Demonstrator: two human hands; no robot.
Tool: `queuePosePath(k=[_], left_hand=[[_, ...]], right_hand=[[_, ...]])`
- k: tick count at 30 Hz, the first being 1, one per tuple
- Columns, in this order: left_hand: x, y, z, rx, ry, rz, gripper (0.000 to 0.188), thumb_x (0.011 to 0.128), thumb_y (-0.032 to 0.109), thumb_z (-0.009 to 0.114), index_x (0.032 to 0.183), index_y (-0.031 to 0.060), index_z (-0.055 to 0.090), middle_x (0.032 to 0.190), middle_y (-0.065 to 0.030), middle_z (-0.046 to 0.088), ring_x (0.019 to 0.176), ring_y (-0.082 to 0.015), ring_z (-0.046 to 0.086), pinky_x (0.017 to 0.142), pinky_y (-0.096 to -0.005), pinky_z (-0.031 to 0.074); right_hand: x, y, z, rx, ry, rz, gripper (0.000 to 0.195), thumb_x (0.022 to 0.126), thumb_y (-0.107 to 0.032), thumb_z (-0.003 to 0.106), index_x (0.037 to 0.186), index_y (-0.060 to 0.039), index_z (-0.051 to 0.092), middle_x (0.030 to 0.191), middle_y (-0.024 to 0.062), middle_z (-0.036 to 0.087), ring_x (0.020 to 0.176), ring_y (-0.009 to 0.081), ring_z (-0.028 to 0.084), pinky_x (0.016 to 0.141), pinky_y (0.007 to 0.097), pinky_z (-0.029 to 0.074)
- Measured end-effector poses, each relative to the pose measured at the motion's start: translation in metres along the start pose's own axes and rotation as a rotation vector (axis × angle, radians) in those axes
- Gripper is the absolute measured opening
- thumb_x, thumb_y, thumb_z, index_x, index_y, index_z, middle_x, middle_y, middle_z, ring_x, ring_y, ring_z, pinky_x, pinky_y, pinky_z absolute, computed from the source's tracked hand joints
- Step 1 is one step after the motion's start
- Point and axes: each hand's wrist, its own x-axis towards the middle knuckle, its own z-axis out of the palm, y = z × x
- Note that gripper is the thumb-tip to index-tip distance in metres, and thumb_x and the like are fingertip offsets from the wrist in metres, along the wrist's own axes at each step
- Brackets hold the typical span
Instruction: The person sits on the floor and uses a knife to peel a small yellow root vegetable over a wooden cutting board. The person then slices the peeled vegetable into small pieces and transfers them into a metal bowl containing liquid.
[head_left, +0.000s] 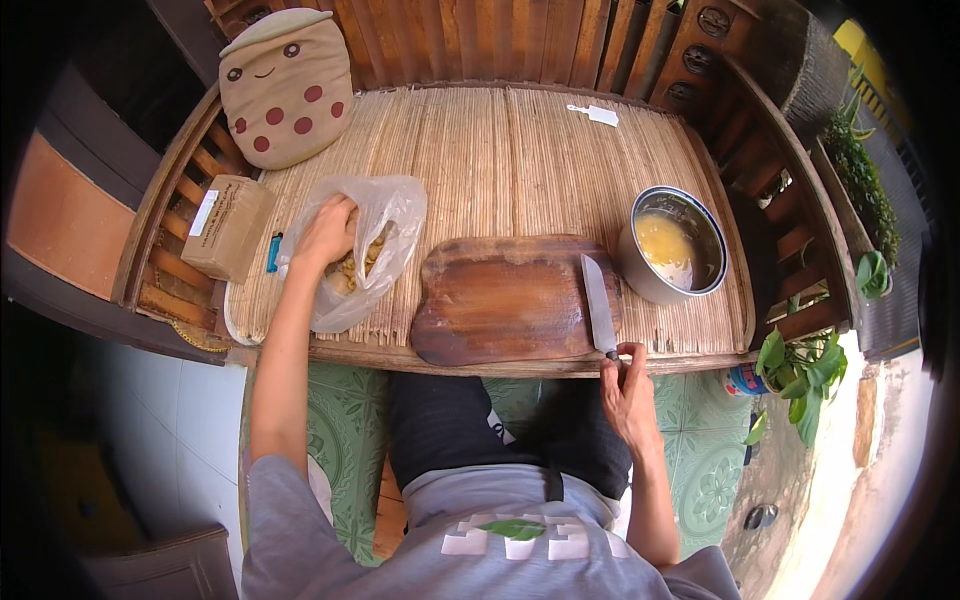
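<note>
My left hand (328, 231) reaches into the mouth of a translucent plastic bag (401, 217), and its fingertips are partly hidden there. Yellowish-brown pieces (367, 259) and a rounder pale piece (341, 283) show inside the bag. In my right hand (628, 397) is the dark handle of a kitchen knife (598, 304). Its blade lies over the right end of a wooden cutting board (510, 300) that bears nothing else. Right of the board stands a round metal pot (646, 270) holding pale yellow pieces (664, 241), apparently in liquid.
A slatted mat (480, 165) covers the wooden bench, which has railings (795, 142) at its sides. To the left are a cardboard box (236, 232), a blue lighter (274, 252) and a plush cushion (289, 90). A white tag-like item (600, 115) lies at the back right.
</note>
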Motion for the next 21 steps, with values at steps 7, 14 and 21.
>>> queuePosePath(k=[7, 14, 21], left_hand=[[-0.016, 0.025, -0.02, -0.044, -0.003, -0.055, 0.033, 0.09, 0.002, 0.059, 0.121, -0.003, 0.065, 0.12, -0.0231, 0.066, 0.114, -0.041, 0.062, 0.101, -0.0453, 0.048], [-0.047, 0.049, -0.034, -0.235, 0.089, -0.137, 0.029, 0.092, 0.002, 0.06, 0.12, -0.0011, 0.068, 0.115, -0.0253, 0.069, 0.105, -0.0401, 0.067, 0.095, -0.0421, 0.05], [-0.074, 0.052, -0.019, -0.186, 0.315, -0.056, 0.027, 0.095, 0.003, 0.059, 0.12, -0.0027, 0.067, 0.115, -0.0217, 0.069, 0.108, -0.0376, 0.065, 0.095, -0.0417, 0.049]], right_hand=[[-0.021, -0.017, 0.006, -0.075, 0.02, -0.096, 0.019, 0.101, -0.013, 0.055, 0.114, -0.0021, 0.047, 0.095, 0.0318, 0.066, 0.085, 0.0536, 0.064, 0.072, 0.0578, 0.05], [-0.043, -0.019, 0.03, 0.003, -0.063, -0.254, 0.026, 0.099, -0.012, 0.059, 0.12, -0.0019, 0.049, 0.099, 0.0296, 0.065, 0.085, 0.051, 0.065, 0.072, 0.0558, 0.052], [-0.047, -0.013, 0.015, -0.052, 0.046, -0.201, 0.02, 0.098, -0.007, 0.059, 0.116, 0.0001, 0.052, 0.097, 0.0307, 0.065, 0.079, 0.0502, 0.066, 0.066, 0.0521, 0.052]])
